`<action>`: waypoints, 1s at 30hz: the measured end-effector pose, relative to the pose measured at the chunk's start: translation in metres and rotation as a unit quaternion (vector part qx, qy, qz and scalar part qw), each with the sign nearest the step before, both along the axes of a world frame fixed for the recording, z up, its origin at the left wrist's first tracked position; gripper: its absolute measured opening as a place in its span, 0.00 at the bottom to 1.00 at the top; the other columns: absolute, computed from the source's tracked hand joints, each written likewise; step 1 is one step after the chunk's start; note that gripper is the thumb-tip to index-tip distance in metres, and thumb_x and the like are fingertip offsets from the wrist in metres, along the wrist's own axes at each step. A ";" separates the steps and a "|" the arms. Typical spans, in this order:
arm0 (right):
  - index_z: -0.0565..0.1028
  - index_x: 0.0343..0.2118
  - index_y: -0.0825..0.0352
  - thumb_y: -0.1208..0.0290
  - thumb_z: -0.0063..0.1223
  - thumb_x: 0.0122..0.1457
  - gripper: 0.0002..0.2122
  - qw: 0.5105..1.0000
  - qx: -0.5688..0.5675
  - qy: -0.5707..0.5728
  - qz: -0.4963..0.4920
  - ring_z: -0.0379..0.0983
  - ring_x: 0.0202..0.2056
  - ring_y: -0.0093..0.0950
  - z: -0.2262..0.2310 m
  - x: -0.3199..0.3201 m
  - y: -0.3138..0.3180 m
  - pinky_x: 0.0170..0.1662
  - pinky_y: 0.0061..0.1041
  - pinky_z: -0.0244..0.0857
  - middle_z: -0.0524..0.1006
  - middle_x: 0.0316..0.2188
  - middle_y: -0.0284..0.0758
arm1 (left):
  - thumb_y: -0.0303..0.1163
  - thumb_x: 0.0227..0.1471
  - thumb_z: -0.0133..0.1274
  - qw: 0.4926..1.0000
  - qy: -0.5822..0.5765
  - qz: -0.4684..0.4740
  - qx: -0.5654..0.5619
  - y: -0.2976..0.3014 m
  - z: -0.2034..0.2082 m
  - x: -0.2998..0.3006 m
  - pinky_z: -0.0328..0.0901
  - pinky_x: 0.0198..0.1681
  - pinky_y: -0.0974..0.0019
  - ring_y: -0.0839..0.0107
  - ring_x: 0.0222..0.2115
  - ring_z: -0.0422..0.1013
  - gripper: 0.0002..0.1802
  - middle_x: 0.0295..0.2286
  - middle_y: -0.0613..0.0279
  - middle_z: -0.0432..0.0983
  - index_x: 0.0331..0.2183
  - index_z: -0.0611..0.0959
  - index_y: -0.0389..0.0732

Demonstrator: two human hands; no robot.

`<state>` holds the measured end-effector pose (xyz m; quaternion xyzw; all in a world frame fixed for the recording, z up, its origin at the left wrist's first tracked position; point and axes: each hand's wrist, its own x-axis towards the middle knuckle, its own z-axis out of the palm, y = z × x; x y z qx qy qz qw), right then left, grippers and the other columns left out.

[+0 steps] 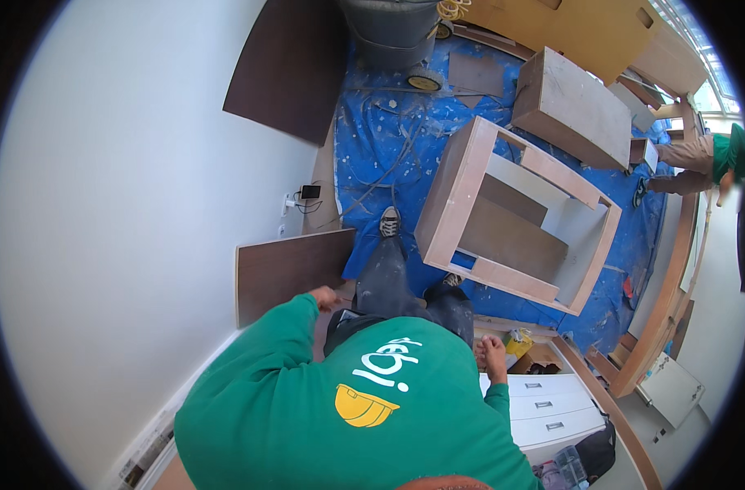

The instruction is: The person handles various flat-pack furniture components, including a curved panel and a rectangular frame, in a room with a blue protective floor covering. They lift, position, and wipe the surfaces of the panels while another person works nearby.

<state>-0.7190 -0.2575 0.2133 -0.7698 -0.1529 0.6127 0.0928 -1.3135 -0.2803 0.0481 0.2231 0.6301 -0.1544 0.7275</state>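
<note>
My left hand (325, 299) hangs beside my left hip, its fingers curled with nothing visible in them. Close by, a dark brown board (287, 273) leans on the white wall. At my right side my right hand (492, 358) is raised, fingers bent inward; whatever lies inside them, if anything, is hidden. Just past it are a yellow bag (518, 343) and a white drawer unit (552, 406). Ahead and to the right lies a large wooden cabinet carcass (480, 180) with its framed openings facing up. Neither hand touches it.
Blue sheeting (381, 163) covers the floor, with cables across it. Beyond stand a grey wheeled bin (393, 37), a tall brown panel (291, 69) and a closed wooden box (581, 110). A co-worker (699, 155) in green stands far right, near a timber beam (662, 327).
</note>
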 end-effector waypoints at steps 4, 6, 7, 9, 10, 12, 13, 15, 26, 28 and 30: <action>0.76 0.47 0.59 0.54 0.58 0.64 0.16 0.998 0.033 0.018 0.055 0.76 0.30 0.22 -0.017 0.025 0.028 0.31 0.26 0.70 0.79 0.33 0.29 | 0.32 0.56 0.61 0.984 0.008 0.166 0.069 -0.071 0.019 0.050 0.71 0.43 0.62 0.64 0.40 0.78 0.15 0.38 0.52 0.83 0.40 0.87 0.31; 0.75 0.47 0.59 0.54 0.58 0.64 0.16 0.997 0.021 0.025 0.070 0.76 0.30 0.22 -0.049 0.056 0.033 0.31 0.26 0.69 0.78 0.33 0.29 | 0.35 0.58 0.61 0.946 -0.018 0.298 0.126 -0.059 0.033 0.073 0.72 0.44 0.64 0.68 0.40 0.77 0.24 0.41 0.57 0.82 0.52 0.79 0.31; 0.75 0.47 0.59 0.54 0.57 0.65 0.16 0.998 0.012 0.032 0.045 0.75 0.30 0.22 -0.063 0.073 0.035 0.31 0.26 0.69 0.78 0.33 0.29 | 0.37 0.59 0.61 0.932 0.020 0.334 0.136 -0.050 0.042 0.084 0.72 0.43 0.65 0.70 0.39 0.77 0.27 0.41 0.58 0.81 0.56 0.77 0.33; 0.74 0.48 0.59 0.55 0.56 0.65 0.15 0.999 -0.004 0.045 -0.017 0.75 0.30 0.22 -0.090 0.105 0.038 0.31 0.27 0.69 0.78 0.33 0.29 | 0.40 0.62 0.58 0.926 0.096 0.333 0.149 -0.021 0.074 0.105 0.71 0.44 0.67 0.72 0.41 0.76 0.28 0.45 0.60 0.79 0.58 0.75 0.35; 0.74 0.48 0.58 0.55 0.56 0.66 0.15 0.999 -0.011 0.032 -0.036 0.75 0.30 0.21 -0.102 0.118 0.041 0.31 0.26 0.69 0.77 0.33 0.28 | 0.41 0.63 0.57 0.922 0.136 0.327 0.157 -0.007 0.090 0.112 0.71 0.45 0.68 0.73 0.42 0.76 0.29 0.48 0.61 0.78 0.59 0.74 0.37; 0.74 0.48 0.58 0.56 0.55 0.66 0.14 0.998 0.003 0.030 -0.062 0.74 0.29 0.21 -0.114 0.130 0.046 0.31 0.26 0.68 0.77 0.32 0.28 | 0.42 0.62 0.58 0.919 0.125 0.317 0.199 0.004 0.104 0.122 0.71 0.42 0.68 0.75 0.38 0.75 0.29 0.46 0.62 0.78 0.59 0.74 0.39; 0.74 0.48 0.58 0.56 0.55 0.66 0.14 0.996 0.026 0.038 -0.070 0.74 0.29 0.21 -0.116 0.133 0.050 0.31 0.26 0.69 0.77 0.32 0.28 | 0.43 0.61 0.59 0.917 0.117 0.313 0.218 0.008 0.109 0.125 0.71 0.41 0.67 0.76 0.37 0.75 0.29 0.44 0.63 0.79 0.59 0.74 0.39; 0.74 0.47 0.58 0.56 0.56 0.66 0.14 0.993 0.072 0.055 -0.070 0.74 0.29 0.21 -0.111 0.138 0.058 0.31 0.26 0.68 0.77 0.32 0.27 | 0.44 0.61 0.59 0.924 0.111 0.276 0.242 0.019 0.115 0.136 0.71 0.40 0.68 0.76 0.37 0.75 0.30 0.44 0.63 0.79 0.60 0.74 0.40; 0.77 0.43 0.61 0.58 0.56 0.66 0.12 0.987 0.046 0.059 -0.140 0.75 0.26 0.22 -0.144 0.127 -0.075 0.28 0.25 0.69 0.78 0.30 0.30 | 0.46 0.59 0.62 0.948 -0.114 0.111 0.274 -0.041 -0.051 0.108 0.72 0.39 0.61 0.70 0.38 0.75 0.30 0.40 0.61 0.79 0.57 0.75 0.41; 0.77 0.42 0.63 0.59 0.56 0.66 0.12 0.985 0.058 0.063 -0.148 0.75 0.27 0.24 -0.165 0.139 -0.110 0.29 0.26 0.70 0.79 0.31 0.31 | 0.50 0.55 0.66 0.927 -0.121 0.293 0.201 -0.041 -0.060 0.111 0.72 0.39 0.60 0.68 0.36 0.75 0.35 0.39 0.60 0.79 0.57 0.75 0.41; 0.78 0.43 0.64 0.60 0.56 0.66 0.13 0.995 0.074 0.037 -0.054 0.76 0.29 0.25 -0.160 0.140 -0.137 0.31 0.27 0.71 0.80 0.32 0.33 | 0.52 0.50 0.70 0.839 0.026 0.526 0.133 0.025 -0.007 0.117 0.71 0.41 0.61 0.64 0.39 0.75 0.44 0.39 0.58 0.79 0.60 0.71 0.40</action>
